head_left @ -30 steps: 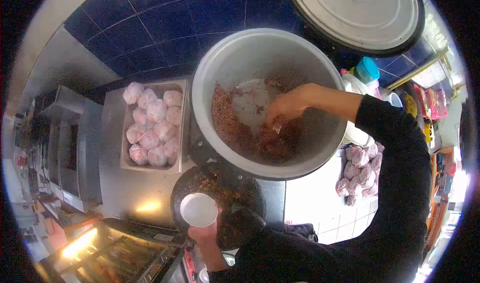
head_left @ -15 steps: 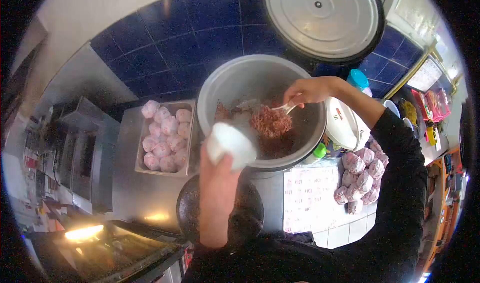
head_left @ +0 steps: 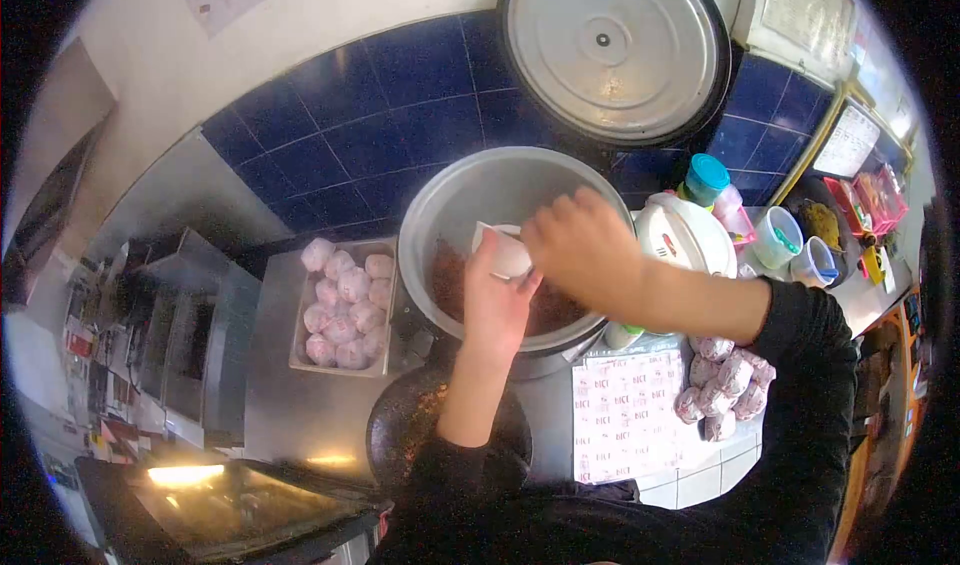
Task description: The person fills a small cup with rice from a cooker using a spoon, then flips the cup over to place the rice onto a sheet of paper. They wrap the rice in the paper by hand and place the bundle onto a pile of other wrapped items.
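My left hand [head_left: 494,310] grips a small white bowl [head_left: 508,256], tilted over the large metal pot [head_left: 412,265]. My right hand [head_left: 582,243] is closed at the bowl's right side, blurred by motion. The white serving spoon it gripped a moment ago is hidden behind the fingers and bowl. Reddish-brown rice [head_left: 448,277] lies in the pot below both hands. Whether there is rice in the bowl, I cannot see.
At left stands a metal tray [head_left: 296,350] of round wrapped balls. More wrapped balls [head_left: 725,390] sit right of a stack of printed paper [head_left: 625,420]. A dark wok [head_left: 470,420] is nearest me; a large lid [head_left: 610,75] leans behind the pot.
My right hand has moved with the spoon from the rice to the bowl. My left hand has brought the bowl up and right, over the pot, changing its tilt. The camera view shifted slightly.
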`<action>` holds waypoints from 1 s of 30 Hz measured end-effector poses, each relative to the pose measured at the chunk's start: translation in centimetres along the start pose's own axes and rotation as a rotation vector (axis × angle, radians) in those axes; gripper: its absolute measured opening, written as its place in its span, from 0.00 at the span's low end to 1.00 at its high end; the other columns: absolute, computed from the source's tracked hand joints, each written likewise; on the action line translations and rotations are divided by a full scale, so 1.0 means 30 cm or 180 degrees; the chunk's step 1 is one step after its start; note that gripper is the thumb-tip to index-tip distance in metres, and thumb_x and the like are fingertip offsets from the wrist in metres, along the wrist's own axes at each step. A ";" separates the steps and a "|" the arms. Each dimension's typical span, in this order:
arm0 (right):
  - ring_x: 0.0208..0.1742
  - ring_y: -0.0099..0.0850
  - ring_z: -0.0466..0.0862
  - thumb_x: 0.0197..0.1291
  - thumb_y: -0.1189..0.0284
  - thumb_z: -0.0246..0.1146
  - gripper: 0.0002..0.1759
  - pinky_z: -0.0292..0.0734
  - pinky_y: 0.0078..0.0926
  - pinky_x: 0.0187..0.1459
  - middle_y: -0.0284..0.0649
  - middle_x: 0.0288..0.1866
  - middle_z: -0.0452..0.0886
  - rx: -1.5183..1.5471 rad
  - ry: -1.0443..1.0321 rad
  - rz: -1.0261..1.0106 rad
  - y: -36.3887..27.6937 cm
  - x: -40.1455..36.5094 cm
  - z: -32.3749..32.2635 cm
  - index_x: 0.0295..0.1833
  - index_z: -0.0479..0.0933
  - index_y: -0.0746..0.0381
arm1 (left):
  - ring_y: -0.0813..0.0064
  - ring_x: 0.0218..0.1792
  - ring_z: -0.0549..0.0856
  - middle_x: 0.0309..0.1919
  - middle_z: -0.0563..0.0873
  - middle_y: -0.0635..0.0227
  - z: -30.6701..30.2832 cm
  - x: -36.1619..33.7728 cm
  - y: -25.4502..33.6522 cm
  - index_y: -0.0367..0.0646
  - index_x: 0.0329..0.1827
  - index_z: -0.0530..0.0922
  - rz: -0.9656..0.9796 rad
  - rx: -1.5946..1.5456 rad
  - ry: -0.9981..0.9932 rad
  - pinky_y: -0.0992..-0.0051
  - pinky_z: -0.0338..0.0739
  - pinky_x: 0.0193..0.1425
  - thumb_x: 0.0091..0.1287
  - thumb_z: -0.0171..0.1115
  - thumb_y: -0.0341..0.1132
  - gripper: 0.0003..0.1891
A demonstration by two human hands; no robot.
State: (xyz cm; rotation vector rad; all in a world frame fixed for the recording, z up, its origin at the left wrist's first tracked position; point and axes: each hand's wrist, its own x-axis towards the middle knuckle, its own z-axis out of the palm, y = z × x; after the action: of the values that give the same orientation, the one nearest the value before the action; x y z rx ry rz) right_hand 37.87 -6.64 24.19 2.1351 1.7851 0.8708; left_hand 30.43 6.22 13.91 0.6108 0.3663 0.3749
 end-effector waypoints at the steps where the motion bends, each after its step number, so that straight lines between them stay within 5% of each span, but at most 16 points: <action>1: 0.40 0.31 0.84 0.53 0.68 0.67 0.06 0.72 0.32 0.41 0.34 0.33 0.84 -0.0118 0.0156 0.0002 -0.032 -0.018 -0.011 0.36 0.84 0.56 | 0.67 0.59 0.79 0.57 0.81 0.69 -0.009 -0.002 0.006 0.51 0.66 0.72 0.0043 -0.0249 -0.0242 0.62 0.76 0.60 0.72 0.65 0.53 0.26; 4: 0.40 0.31 0.83 0.54 0.68 0.66 0.05 0.71 0.33 0.43 0.33 0.33 0.84 -0.0052 0.0526 0.0216 -0.009 -0.019 -0.015 0.36 0.83 0.56 | 0.65 0.59 0.80 0.56 0.83 0.66 -0.045 -0.020 0.046 0.49 0.63 0.75 0.0009 -0.0638 -0.0254 0.63 0.76 0.61 0.72 0.64 0.54 0.24; 6: 0.41 0.32 0.84 0.55 0.69 0.66 0.05 0.71 0.33 0.44 0.34 0.33 0.84 0.0127 0.0725 0.0420 0.060 -0.011 0.007 0.36 0.83 0.55 | 0.54 0.64 0.78 0.63 0.80 0.62 -0.079 -0.024 0.073 0.46 0.69 0.73 -0.0176 -0.0674 -0.0062 0.56 0.70 0.68 0.76 0.57 0.54 0.27; 9: 0.47 0.33 0.86 0.60 0.68 0.65 0.07 0.72 0.38 0.49 0.36 0.39 0.87 0.0210 -0.0144 0.0727 0.163 0.030 0.072 0.43 0.84 0.54 | 0.50 0.65 0.77 0.65 0.79 0.58 -0.086 -0.045 0.105 0.45 0.70 0.71 0.0022 -0.0639 0.0091 0.55 0.69 0.70 0.74 0.61 0.53 0.29; 11: 0.53 0.33 0.88 0.63 0.67 0.65 0.09 0.71 0.43 0.55 0.38 0.46 0.89 0.0106 -0.1979 0.0210 0.182 0.055 0.181 0.48 0.85 0.52 | 0.51 0.67 0.76 0.67 0.77 0.58 -0.090 -0.058 0.123 0.47 0.72 0.69 0.0253 -0.0505 0.0091 0.54 0.68 0.72 0.73 0.63 0.51 0.30; 13: 0.54 0.35 0.90 0.63 0.68 0.67 0.12 0.69 0.47 0.62 0.38 0.48 0.91 0.0096 -0.2368 -0.0085 0.150 0.063 0.319 0.51 0.86 0.50 | 0.51 0.67 0.76 0.68 0.77 0.59 -0.090 -0.067 0.137 0.48 0.73 0.69 0.0250 -0.0480 0.0053 0.53 0.68 0.73 0.73 0.64 0.51 0.30; 16: 0.52 0.36 0.90 0.58 0.64 0.72 0.16 0.70 0.46 0.65 0.38 0.46 0.91 0.0171 -0.2322 -0.0464 0.110 0.033 0.614 0.52 0.86 0.49 | 0.52 0.67 0.76 0.68 0.77 0.61 -0.072 -0.088 0.157 0.48 0.73 0.69 0.0269 -0.0462 0.0007 0.52 0.68 0.74 0.72 0.64 0.50 0.30; 18: 0.54 0.38 0.90 0.58 0.64 0.72 0.15 0.73 0.46 0.63 0.39 0.49 0.91 0.0353 -0.2685 -0.0572 0.099 0.066 0.643 0.52 0.87 0.51 | 0.62 0.67 0.77 0.66 0.78 0.64 -0.074 -0.097 0.168 0.47 0.71 0.70 0.0192 -0.0553 -0.0067 0.55 0.73 0.69 0.74 0.63 0.46 0.26; 22: 0.63 0.49 0.84 0.63 0.58 0.70 0.21 0.79 0.52 0.58 0.44 0.59 0.87 0.1443 -0.3400 -0.1113 0.083 0.086 0.763 0.55 0.84 0.59 | 0.61 0.68 0.77 0.67 0.78 0.63 -0.087 -0.117 0.185 0.45 0.73 0.69 0.0231 -0.0642 -0.0124 0.54 0.73 0.70 0.76 0.61 0.44 0.26; 25: 0.61 0.51 0.84 0.63 0.59 0.72 0.22 0.79 0.50 0.60 0.47 0.58 0.87 0.1949 -0.3629 -0.1816 0.015 0.132 0.760 0.56 0.83 0.62 | 0.61 0.69 0.76 0.68 0.77 0.61 -0.102 -0.117 0.196 0.43 0.74 0.68 0.0353 -0.0726 -0.0165 0.52 0.73 0.71 0.77 0.59 0.44 0.27; 27: 0.59 0.49 0.85 0.63 0.59 0.72 0.22 0.79 0.49 0.58 0.47 0.57 0.87 0.2312 -0.3668 -0.1694 -0.019 0.151 0.762 0.56 0.84 0.62 | 0.54 0.72 0.73 0.72 0.74 0.60 -0.114 -0.118 0.202 0.48 0.75 0.69 0.0556 -0.0549 -0.0163 0.44 0.67 0.76 0.76 0.59 0.46 0.27; 30: 0.53 0.44 0.86 0.65 0.61 0.71 0.20 0.80 0.46 0.54 0.46 0.54 0.88 0.2984 -0.3713 -0.1504 -0.046 0.169 0.772 0.57 0.84 0.62 | 0.59 0.70 0.76 0.69 0.77 0.59 -0.113 -0.135 0.218 0.41 0.74 0.68 0.0623 -0.0645 -0.0109 0.51 0.72 0.73 0.77 0.58 0.44 0.27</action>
State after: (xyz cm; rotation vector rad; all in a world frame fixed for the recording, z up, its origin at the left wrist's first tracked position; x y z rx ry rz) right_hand 50.34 3.07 6.46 1.6867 1.8658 -1.2972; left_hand 23.91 11.01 16.22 0.4551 0.2323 0.5809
